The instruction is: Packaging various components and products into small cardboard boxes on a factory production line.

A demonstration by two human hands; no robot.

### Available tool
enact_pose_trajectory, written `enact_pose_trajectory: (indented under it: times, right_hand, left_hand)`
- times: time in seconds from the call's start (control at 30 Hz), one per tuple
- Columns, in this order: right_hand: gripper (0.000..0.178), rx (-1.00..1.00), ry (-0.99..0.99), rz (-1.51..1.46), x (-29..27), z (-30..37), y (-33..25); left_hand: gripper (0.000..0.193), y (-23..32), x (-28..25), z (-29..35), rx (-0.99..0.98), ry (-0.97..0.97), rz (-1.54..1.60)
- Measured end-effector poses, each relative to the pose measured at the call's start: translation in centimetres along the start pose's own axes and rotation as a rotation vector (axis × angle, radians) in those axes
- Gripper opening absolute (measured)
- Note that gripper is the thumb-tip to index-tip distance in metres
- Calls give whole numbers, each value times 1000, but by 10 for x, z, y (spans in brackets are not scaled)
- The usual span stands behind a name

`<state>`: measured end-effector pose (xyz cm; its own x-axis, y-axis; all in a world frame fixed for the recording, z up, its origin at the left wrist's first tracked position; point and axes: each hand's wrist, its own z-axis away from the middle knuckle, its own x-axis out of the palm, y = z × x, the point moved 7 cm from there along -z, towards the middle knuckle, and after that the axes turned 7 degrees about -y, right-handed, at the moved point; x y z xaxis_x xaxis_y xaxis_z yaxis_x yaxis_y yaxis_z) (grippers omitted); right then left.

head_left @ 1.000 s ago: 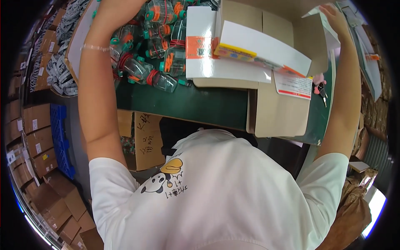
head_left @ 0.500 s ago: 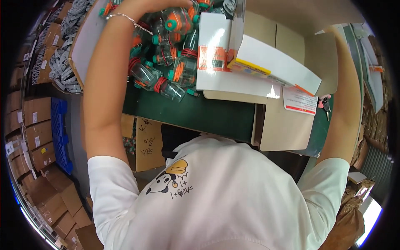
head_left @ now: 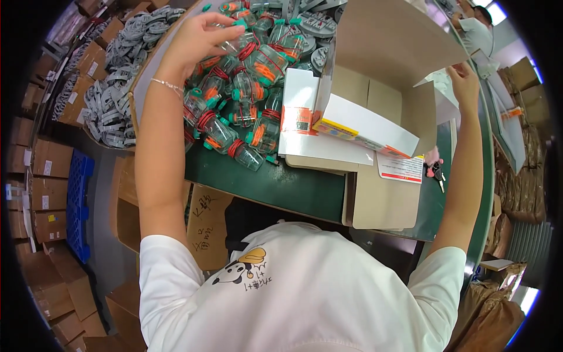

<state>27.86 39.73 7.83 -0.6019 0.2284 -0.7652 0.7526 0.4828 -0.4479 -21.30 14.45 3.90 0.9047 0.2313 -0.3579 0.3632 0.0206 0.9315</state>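
Note:
My left hand (head_left: 202, 44) is over a heap of small clear bottles (head_left: 264, 64) with green caps, red cords and orange parts inside. Its thumb and fingers close around the green cap of one clear bottle at the heap's left side. On the right, my right hand (head_left: 463, 85) is beside the far right flap of an open carton (head_left: 399, 105), white outside and grey-brown inside. Its fingers are curled together; what they hold, if anything, is hidden. Whitish translucent material (head_left: 440, 82) shows next to these fingers.
Flat printed cartons (head_left: 325, 144) lie under the open one on the green table (head_left: 275, 188). Keys with a pink charm (head_left: 435, 170) lie at right. Grey parts (head_left: 319, 26) lie behind the bottles. A blue pallet (head_left: 79, 205) stands at left; a person (head_left: 475, 35) is at far right.
My left hand has come back from the far edge and now shows fully. My right hand has come out from behind the carton flap. The whole view has tilted farther ahead.

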Motion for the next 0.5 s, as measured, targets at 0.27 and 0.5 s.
enact_pose_trajectory:
  times: [0.27, 0.5]
  right_hand:
    - [23, -32, -78, -321, -13, 47, -16]
    - [19, -40, -106, -497, -28, 116, -64]
  left_hand:
    - [28, 51, 26, 17, 561, 514, -847]
    - [35, 58, 101, -73, 386, 314, -976]
